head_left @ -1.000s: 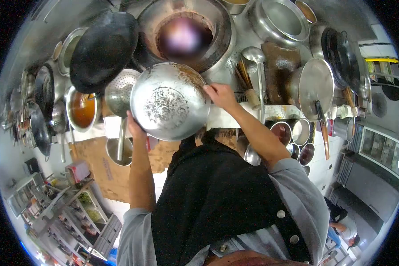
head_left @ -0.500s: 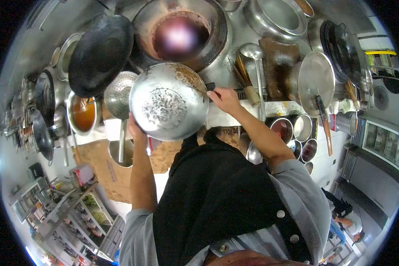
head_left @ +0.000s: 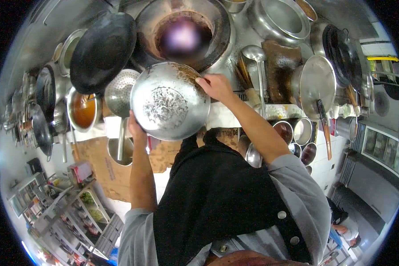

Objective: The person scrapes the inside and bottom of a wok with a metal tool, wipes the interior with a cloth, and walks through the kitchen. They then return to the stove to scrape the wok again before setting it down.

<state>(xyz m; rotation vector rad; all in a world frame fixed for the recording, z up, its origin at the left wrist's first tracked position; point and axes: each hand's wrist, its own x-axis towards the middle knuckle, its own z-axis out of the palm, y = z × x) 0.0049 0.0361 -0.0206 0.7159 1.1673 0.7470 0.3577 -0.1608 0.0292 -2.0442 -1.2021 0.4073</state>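
I hold a large shiny steel wok (head_left: 168,99), scuffed and stained brown along its far rim, tilted up in front of me. My left hand (head_left: 135,125) grips its near left edge from underneath. My right hand (head_left: 214,86) rests on its right rim with fingers closed; whether it holds a scrubber is hidden. Beyond the wok glows a round stove burner (head_left: 181,36). A perforated steel skimmer (head_left: 119,91) lies just left of the wok.
A black wok (head_left: 102,51) leans at the upper left, above a pot of orange sauce (head_left: 82,110). A ladle (head_left: 256,57), a lid (head_left: 315,82) and several seasoning tins (head_left: 297,133) stand right. Brown cardboard (head_left: 104,162) covers the floor. Another person (head_left: 343,224) is at lower right.
My right hand has slid from the wok's right edge up and left onto its stained far rim. The wok and my left hand have stayed about where they were.
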